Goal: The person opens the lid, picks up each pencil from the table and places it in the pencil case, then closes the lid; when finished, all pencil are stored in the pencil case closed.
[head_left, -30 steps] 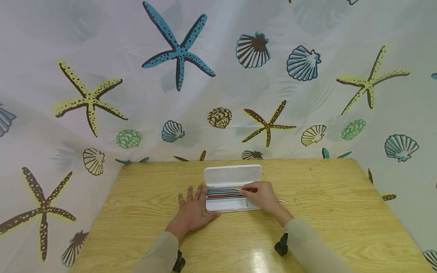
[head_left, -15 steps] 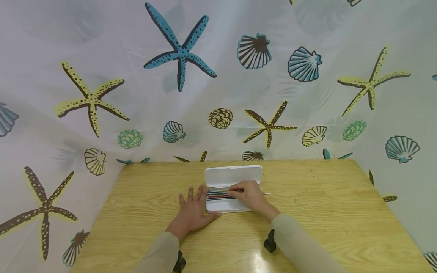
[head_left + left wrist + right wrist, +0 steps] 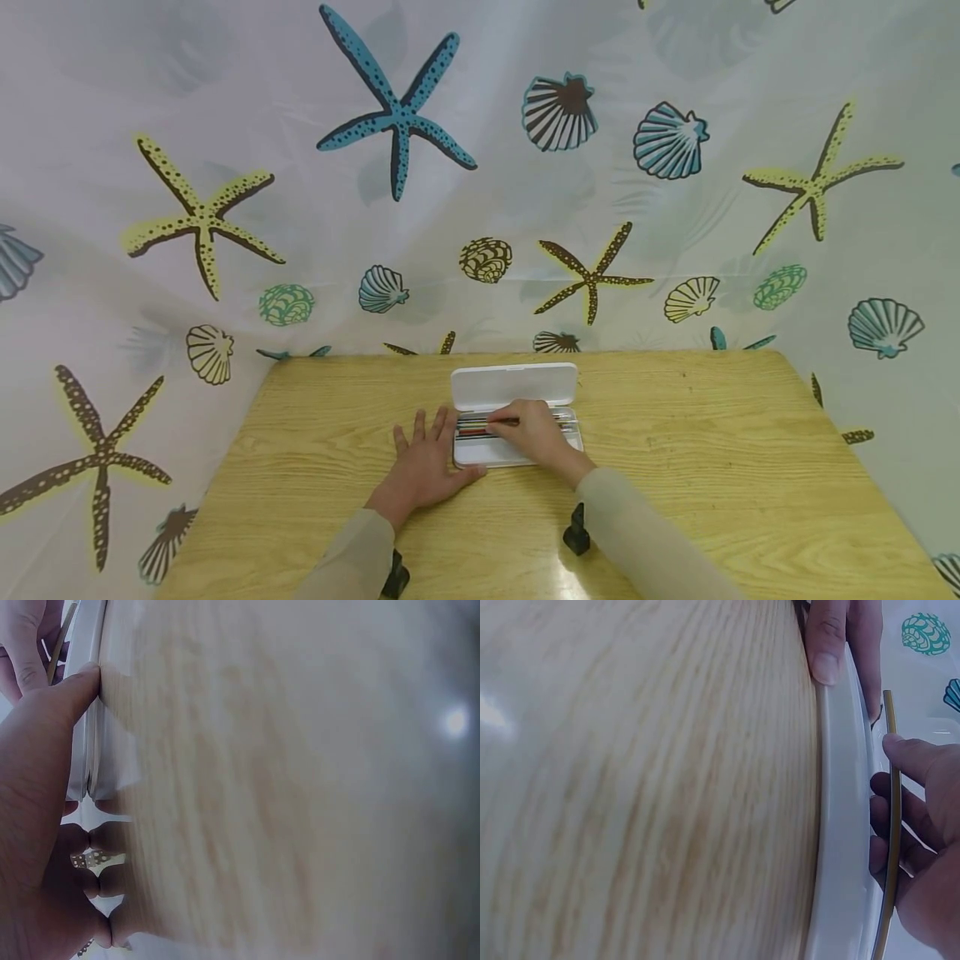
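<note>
A white pencil case [image 3: 491,454] lies on the wooden table with its hinged lid [image 3: 513,387] raised at the back. Several dark and red pencils [image 3: 471,432] lie lengthwise inside it. Over them, my right hand [image 3: 536,435] pinches a slim gold-coloured pencil [image 3: 895,802] between thumb and fingers, roughly level along the case. My left hand [image 3: 423,468] is spread at the case's left end, its fingers straight. Its thumb touches the front edge of the case, seen also in the left wrist view. The right hand hides part of the pencils in the head view.
The wooden table [image 3: 697,467] extends to both sides and toward the person. Behind it hangs a white curtain [image 3: 480,167] printed with starfish and shells. Black wrist camera mounts [image 3: 577,533] sit under the sleeves.
My right hand has moved left and slightly down with the pencil, from the case's right end to above its middle. The left hand has stayed in place.
</note>
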The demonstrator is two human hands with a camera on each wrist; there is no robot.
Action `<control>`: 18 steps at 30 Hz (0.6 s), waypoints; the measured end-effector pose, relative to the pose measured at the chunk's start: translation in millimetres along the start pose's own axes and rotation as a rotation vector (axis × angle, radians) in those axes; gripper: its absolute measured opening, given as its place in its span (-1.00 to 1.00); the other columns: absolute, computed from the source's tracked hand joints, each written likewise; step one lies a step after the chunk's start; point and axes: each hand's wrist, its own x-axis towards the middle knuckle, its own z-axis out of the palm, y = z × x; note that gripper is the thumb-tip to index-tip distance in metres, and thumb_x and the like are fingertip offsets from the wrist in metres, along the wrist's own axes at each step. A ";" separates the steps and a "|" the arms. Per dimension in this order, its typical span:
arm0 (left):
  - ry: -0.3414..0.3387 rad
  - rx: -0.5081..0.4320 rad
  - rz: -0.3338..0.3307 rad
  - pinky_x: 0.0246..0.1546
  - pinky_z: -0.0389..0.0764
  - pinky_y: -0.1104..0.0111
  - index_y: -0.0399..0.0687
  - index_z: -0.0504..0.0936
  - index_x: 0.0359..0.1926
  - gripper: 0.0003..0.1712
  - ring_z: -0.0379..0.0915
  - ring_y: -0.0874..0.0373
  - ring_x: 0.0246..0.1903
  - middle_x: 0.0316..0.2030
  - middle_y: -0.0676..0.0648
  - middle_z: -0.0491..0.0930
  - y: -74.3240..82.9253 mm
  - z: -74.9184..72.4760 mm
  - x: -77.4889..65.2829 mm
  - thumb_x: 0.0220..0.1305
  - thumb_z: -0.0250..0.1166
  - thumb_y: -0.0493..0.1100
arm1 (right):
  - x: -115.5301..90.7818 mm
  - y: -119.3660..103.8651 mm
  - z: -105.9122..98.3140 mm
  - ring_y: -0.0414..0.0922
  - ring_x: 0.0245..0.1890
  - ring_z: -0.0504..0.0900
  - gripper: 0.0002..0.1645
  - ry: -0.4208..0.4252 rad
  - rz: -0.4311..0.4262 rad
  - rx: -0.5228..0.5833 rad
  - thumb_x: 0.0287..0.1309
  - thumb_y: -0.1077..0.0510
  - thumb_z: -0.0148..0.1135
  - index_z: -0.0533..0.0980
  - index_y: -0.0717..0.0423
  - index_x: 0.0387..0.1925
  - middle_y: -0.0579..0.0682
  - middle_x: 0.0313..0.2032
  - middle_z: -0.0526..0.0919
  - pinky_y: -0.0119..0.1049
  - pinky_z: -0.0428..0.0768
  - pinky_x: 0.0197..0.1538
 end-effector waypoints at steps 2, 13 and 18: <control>-0.006 0.006 -0.001 0.44 -0.19 -0.58 -0.06 -0.11 0.72 0.30 -0.28 -0.46 0.64 0.69 -0.27 -0.07 -0.1 0.3 0.3 0.32 0.03 0.66 | 0.6 0.7 2.3 -0.09 -0.16 0.78 -0.81 0.001 -0.006 0.000 0.30 0.14 0.47 0.83 0.13 -0.13 0.02 -0.22 0.85 -0.34 0.68 -0.11; 0.005 0.005 0.003 0.43 -0.16 -0.59 -0.08 -0.07 0.71 0.29 -0.24 -0.48 0.63 0.68 -0.29 -0.03 1.1 -0.9 -0.5 0.32 0.05 0.66 | 2.3 -1.8 7.7 -0.07 -0.17 0.77 -0.81 0.034 -0.033 -0.043 0.29 0.13 0.48 0.83 0.11 -0.12 0.00 -0.23 0.86 -0.24 0.68 -0.06; 0.003 0.004 0.002 0.43 -0.17 -0.59 -0.10 -0.07 0.71 0.29 -0.24 -0.48 0.64 0.68 -0.29 -0.04 1.9 -1.1 -0.8 0.32 0.06 0.65 | 0.9 -3.9 8.3 -0.09 -0.24 0.67 -0.83 0.061 -0.024 -0.068 0.27 0.12 0.50 0.84 0.08 -0.15 -0.03 -0.28 0.85 -0.27 0.58 -0.14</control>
